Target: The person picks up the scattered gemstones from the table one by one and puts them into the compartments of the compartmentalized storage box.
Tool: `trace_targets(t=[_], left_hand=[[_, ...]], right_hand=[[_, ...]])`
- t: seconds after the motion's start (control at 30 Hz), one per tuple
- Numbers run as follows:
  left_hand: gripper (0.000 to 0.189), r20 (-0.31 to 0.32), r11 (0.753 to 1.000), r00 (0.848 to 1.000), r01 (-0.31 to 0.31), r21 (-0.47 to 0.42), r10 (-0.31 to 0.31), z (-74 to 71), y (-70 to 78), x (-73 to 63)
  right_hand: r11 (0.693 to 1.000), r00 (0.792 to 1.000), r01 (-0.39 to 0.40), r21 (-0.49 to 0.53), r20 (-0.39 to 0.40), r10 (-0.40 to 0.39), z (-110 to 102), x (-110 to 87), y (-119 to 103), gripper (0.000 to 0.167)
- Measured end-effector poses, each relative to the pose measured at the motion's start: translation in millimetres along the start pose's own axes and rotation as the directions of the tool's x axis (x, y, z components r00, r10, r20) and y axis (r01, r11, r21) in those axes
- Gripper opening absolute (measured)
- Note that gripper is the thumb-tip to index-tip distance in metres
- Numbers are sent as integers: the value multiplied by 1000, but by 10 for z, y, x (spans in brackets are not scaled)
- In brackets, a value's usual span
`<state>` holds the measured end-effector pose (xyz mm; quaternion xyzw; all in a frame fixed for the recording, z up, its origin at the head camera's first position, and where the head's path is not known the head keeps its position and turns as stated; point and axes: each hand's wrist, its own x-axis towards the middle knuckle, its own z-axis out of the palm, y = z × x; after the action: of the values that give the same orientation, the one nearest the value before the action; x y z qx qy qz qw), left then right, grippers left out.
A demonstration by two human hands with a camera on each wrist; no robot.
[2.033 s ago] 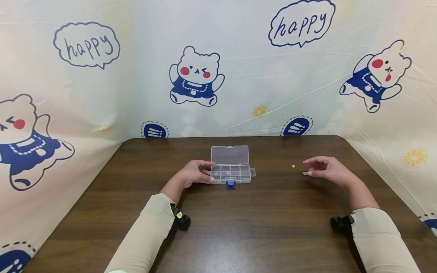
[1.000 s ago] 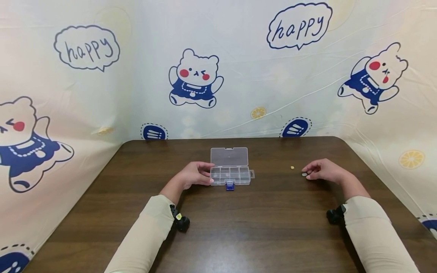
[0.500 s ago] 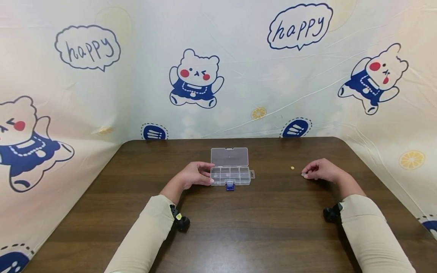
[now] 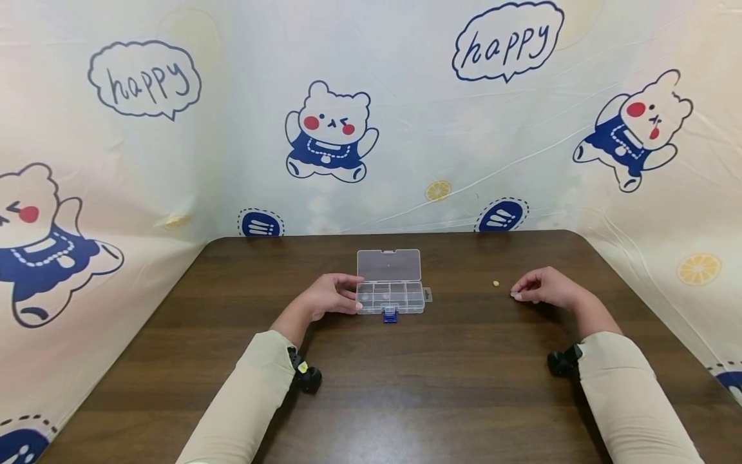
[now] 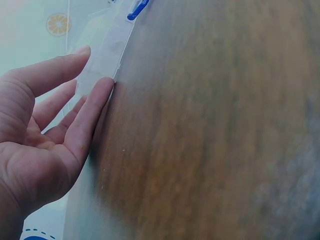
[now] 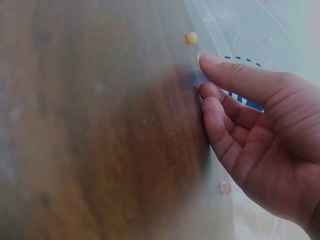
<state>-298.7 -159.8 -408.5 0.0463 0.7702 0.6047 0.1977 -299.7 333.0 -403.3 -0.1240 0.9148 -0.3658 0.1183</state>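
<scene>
A clear plastic compartment box (image 4: 391, 298) lies on the table with its lid (image 4: 389, 265) raised and a blue latch (image 4: 390, 316) at the front. My left hand (image 4: 329, 298) holds its left end, thumb at the front corner and fingers along the side; the left wrist view shows this hand (image 5: 55, 115) against the box edge. My right hand (image 4: 545, 287) is low over the table, thumb and fingertips pinching a small pale piece (image 4: 514, 294), mostly hidden by them. Left of those fingertips lies a small yellow bead (image 4: 495, 283), also a blurred yellow bead (image 6: 191, 38) in the right wrist view.
A small clear pinkish piece (image 6: 226, 188) shows beside the right palm in the right wrist view. The brown wooden table (image 4: 382, 386) ends at a printed cloth backdrop (image 4: 232, 129) behind and at the sides. A hanging tab (image 4: 428, 294) juts from the box's right end.
My right hand has come slightly left and its fingers have closed in on the small pale piece. The left hand and the box stay in place.
</scene>
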Motion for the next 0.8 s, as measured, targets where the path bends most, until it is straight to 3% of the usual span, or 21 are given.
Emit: trace_targets(t=[0.8], left_hand=[[64,7,1000,1000,0,2,0,-11,-5,-4]], right_hand=[[999,1000,24,22,-10,-24,-1,-33,-132,25]])
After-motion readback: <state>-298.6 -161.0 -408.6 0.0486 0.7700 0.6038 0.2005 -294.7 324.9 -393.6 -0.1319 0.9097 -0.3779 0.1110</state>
